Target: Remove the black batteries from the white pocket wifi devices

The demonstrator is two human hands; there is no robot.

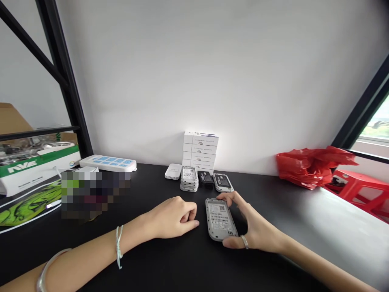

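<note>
Two hands over the black tabletop (185,261). Right hand (253,223): grip pinching a white handheld unit (219,219) across its length, fingers (226,198) on the far end, thumb (231,242) on the near end. Unit flat on the surface at 9 o'clock from that hand, back face up, printed label and barcodes showing. Left hand (173,217): grip curled loosely, nothing in it, resting just beside the unit at its 9 o'clock, no contact.

Handling note: end-to-end hold good, pads off the label, wrist low, left hand free as a brace.

At 12 o'clock from the unit: short stack of similar units (189,179), black battery pack (205,178), one more unit (223,182) with a dark panel. Behind them, tower of white boxes (200,150). Small white case (173,171) just left of the stack. At 10 o'clock, white power strip (107,163) with blue switches, plus a pixelated patch, unreadable. At 2 o'clock, red plastic bag (310,167).
</note>
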